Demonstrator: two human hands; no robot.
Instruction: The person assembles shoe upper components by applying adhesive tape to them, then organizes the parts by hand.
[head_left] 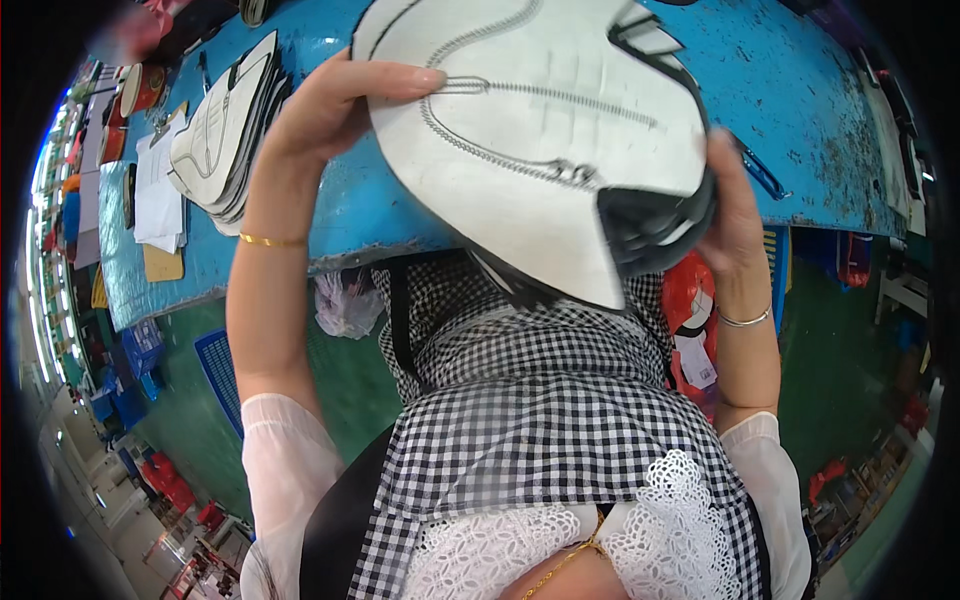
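Note:
A thick stack of white shoe-upper pieces (540, 130) with dark edges is held up over the near edge of the blue table. Dark zigzag stitch lines and a narrow loop run across the top piece. My left hand (335, 100) grips the stack's left side, its thumb lying on the white face and its other fingers hidden underneath. At the right side, my right hand (735, 205) is closed against the edges of the stack, slightly blurred. A second stack of similar white pieces (215, 140) lies to the left on the table.
The worn blue table (820, 120) spans the far side. On it lie a blue-handled tool (765, 172) at right, white papers (160, 190) and a red round container (143, 88) at left. Below are a plastic bag (348, 303), a red bag (685, 285) and a blue crate (215, 370).

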